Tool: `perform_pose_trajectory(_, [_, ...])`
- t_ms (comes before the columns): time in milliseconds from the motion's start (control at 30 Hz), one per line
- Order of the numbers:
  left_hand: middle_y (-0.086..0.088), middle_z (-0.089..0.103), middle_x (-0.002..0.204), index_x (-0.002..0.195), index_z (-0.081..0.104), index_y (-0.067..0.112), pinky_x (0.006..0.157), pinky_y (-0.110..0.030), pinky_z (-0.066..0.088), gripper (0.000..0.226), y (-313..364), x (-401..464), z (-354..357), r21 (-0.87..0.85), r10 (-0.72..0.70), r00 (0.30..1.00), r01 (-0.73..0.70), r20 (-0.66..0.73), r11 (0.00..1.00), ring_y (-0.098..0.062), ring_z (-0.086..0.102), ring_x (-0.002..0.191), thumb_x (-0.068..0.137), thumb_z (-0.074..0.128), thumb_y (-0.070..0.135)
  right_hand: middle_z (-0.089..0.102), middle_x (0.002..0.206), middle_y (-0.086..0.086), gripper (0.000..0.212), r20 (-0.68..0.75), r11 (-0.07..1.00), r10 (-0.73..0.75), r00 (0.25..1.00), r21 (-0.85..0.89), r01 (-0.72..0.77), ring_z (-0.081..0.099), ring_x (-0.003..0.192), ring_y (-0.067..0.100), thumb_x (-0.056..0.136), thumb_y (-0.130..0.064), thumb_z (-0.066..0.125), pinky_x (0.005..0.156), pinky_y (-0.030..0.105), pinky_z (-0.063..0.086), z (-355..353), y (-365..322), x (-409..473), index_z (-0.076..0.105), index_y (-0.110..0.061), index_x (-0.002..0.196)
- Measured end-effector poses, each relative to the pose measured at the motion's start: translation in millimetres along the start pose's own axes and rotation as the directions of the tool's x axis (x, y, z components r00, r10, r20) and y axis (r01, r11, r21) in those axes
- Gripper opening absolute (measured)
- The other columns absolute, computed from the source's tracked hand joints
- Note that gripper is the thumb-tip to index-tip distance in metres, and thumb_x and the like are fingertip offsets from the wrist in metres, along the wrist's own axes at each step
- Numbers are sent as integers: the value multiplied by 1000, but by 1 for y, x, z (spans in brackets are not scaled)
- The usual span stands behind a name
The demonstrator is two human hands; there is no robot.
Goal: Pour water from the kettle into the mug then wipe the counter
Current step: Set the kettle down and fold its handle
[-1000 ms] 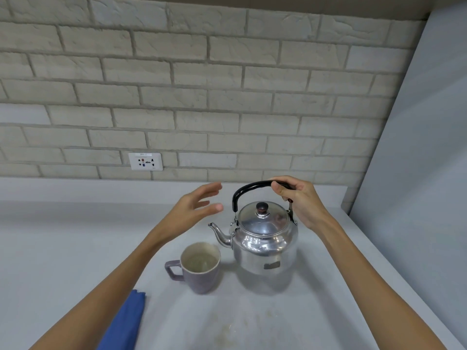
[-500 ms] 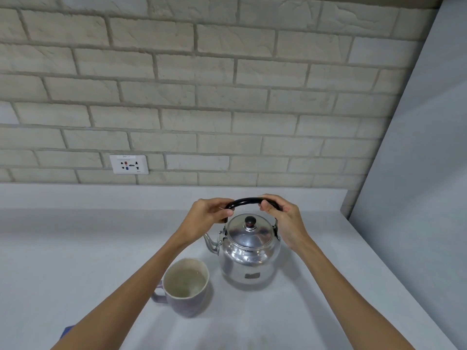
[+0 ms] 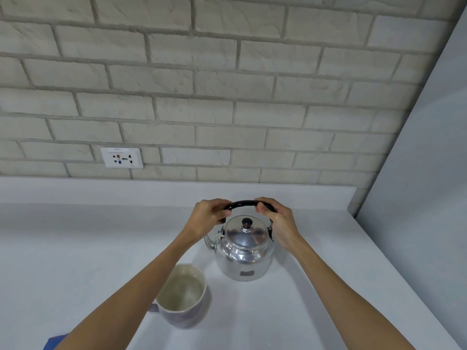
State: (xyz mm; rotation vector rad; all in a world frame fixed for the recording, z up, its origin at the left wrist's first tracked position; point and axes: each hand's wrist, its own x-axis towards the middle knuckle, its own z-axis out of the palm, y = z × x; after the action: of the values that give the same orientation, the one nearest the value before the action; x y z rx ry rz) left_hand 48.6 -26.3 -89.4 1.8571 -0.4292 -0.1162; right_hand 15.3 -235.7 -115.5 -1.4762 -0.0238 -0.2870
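A shiny metal kettle (image 3: pixel 243 253) with a black arched handle stands upright on the white counter (image 3: pixel 75 248), its spout pointing left. My left hand (image 3: pixel 208 218) grips the left end of the handle and my right hand (image 3: pixel 276 221) grips the right end. A purple mug (image 3: pixel 185 296) with a pale inside stands in front and to the left of the kettle, partly covered by my left forearm. A corner of a blue cloth (image 3: pixel 54 342) shows at the bottom left edge.
A brick wall with a power socket (image 3: pixel 122 157) rises behind the counter. A grey panel (image 3: pixel 424 173) closes off the right side. The counter's right edge runs diagonally toward the bottom right corner.
My left hand went from open in the air to closed on the kettle's handle. The view tilted upward, so the blue cloth has almost left the frame.
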Motion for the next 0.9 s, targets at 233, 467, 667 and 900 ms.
perform_pose_trajectory(233, [4, 66, 80, 107, 67, 3, 69, -13, 56, 25, -3, 13, 1, -27, -5, 1000, 5, -11, 1000, -2, 64, 67, 84, 64, -3, 74, 96, 1, 13, -11, 1000, -3, 1000, 7, 3, 68, 90, 6, 85, -12, 69, 75, 12, 51, -1, 2, 12, 74, -18, 95])
perform_pose_trajectory(467, [3, 66, 83, 108, 67, 3, 84, -26, 56, 25, -6, 15, 2, -14, 18, 1000, -17, 3, 1000, -3, 63, 74, 84, 64, -3, 74, 93, -3, 15, -43, 999, -14, 999, 29, 15, 67, 88, 3, 84, -8, 70, 75, 12, 51, 0, 5, 9, 75, -20, 92])
perform_pose_trajectory(667, [-3, 65, 88, 110, 66, 3, 87, -31, 55, 26, -5, 14, 4, 14, 22, 1000, -22, -9, 1000, -10, 62, 76, 85, 63, -2, 73, 97, 1, 15, -40, 1000, -15, 999, 1, 15, 67, 91, 7, 85, -7, 69, 77, 12, 51, 0, 2, 7, 74, -17, 95])
perform_pose_trajectory(900, [-2, 65, 85, 110, 67, 4, 89, -35, 55, 26, -3, 12, 4, -7, -9, 1000, 9, -12, 1000, -21, 62, 81, 85, 63, -1, 72, 105, 5, 16, 24, 994, 9, 1000, -109, -7, 65, 101, 11, 86, -12, 69, 78, 9, 48, -4, -10, 5, 73, -18, 101])
